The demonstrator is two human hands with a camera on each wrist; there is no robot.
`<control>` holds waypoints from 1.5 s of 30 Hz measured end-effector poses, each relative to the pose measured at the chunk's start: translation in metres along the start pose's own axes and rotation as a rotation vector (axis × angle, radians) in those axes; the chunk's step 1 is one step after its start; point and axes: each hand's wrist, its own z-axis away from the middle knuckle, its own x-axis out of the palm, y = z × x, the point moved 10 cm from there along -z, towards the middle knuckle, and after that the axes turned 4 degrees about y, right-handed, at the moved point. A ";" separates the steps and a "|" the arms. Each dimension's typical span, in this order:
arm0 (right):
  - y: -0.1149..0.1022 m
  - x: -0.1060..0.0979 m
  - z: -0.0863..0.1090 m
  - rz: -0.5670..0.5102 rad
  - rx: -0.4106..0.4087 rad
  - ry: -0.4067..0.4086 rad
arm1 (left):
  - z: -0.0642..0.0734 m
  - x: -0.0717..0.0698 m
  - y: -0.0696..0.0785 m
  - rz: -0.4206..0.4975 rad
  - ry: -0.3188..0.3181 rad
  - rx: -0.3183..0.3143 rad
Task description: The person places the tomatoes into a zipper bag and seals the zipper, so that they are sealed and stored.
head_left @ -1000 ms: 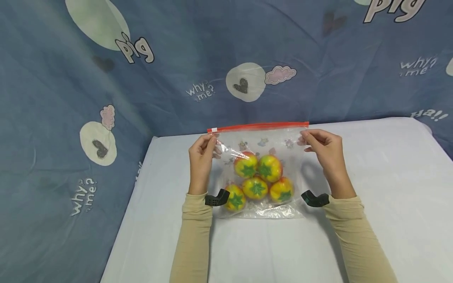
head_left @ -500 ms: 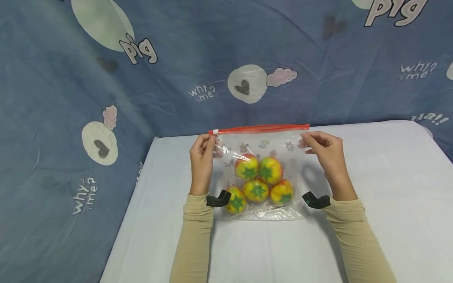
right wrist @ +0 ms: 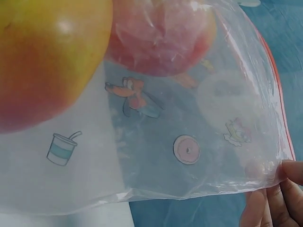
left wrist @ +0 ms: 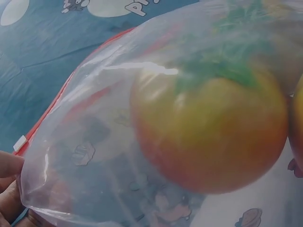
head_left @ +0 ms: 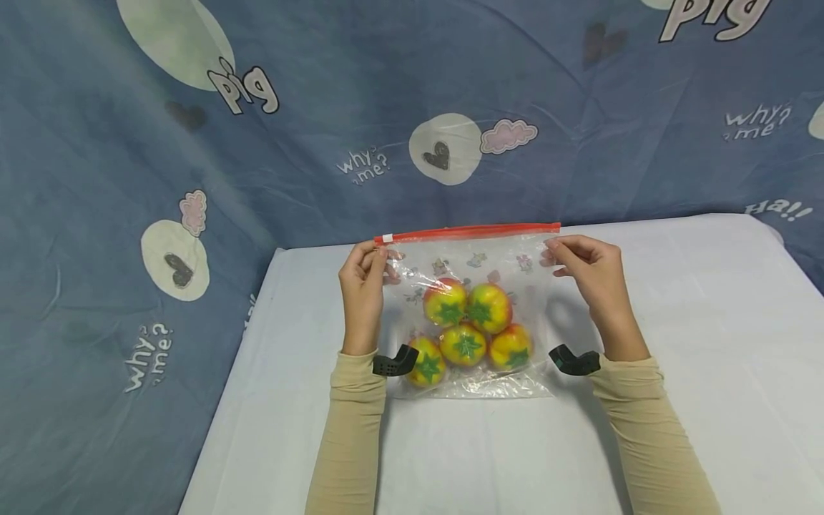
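Observation:
A clear slider zip bag (head_left: 473, 390) with a red zip strip (head_left: 476, 231) along its top hangs between both hands. Inside lie several yellow-red, tomato-like fruits (head_left: 463, 345) with green star-shaped tops. The left hand (head_left: 363, 286) pinches the bag's upper left corner, just below the white slider (head_left: 388, 238). The right hand (head_left: 595, 286) pinches the upper right corner between thumb and fingers. In the left wrist view one fruit (left wrist: 213, 137) fills the middle behind the film. In the right wrist view cartoon prints (right wrist: 187, 149) show on the film near the right fingers (right wrist: 279, 203).
A white-covered table (head_left: 444, 465) spreads under the bag. Behind it and on the left hangs a blue printed cloth (head_left: 322, 86). Black wrist cameras (head_left: 575, 361) sit at both tan sleeves (head_left: 644, 429).
The left hand has shifted very slightly left with its corner of the bag. Both hands keep their pinch, and the fruits stay in the same arrangement.

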 end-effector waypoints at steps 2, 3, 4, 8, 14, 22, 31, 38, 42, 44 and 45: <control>0.000 0.001 0.000 -0.002 0.001 -0.005 | 0.001 0.000 0.001 0.004 -0.002 0.005; -0.001 0.002 0.000 -0.004 0.001 -0.008 | 0.001 -0.001 0.001 0.005 -0.003 0.011; -0.001 0.002 0.000 -0.006 0.000 -0.010 | 0.001 -0.001 0.002 0.008 -0.003 0.017; -0.003 0.004 0.001 0.001 -0.005 -0.016 | 0.000 -0.001 0.006 0.015 0.005 0.044; -0.004 0.004 0.003 0.016 -0.016 -0.007 | -0.001 -0.001 0.007 0.020 0.011 0.063; -0.025 -0.009 0.008 0.083 -0.147 0.256 | -0.001 0.002 0.008 0.025 -0.002 0.053; -0.094 0.016 0.043 0.175 -0.490 0.260 | 0.001 0.005 0.006 0.040 -0.002 0.047; -0.123 0.068 0.041 0.253 -0.593 -0.005 | 0.003 0.006 0.008 0.052 -0.001 0.049; -0.135 0.101 0.035 0.316 -0.603 -0.152 | 0.002 0.007 0.010 0.055 -0.007 0.052; -0.141 0.115 0.033 0.340 -0.614 -0.202 | 0.002 0.008 0.010 0.055 -0.012 0.048; -0.144 0.122 0.033 0.354 -0.621 -0.226 | 0.002 0.007 0.010 0.058 -0.013 0.045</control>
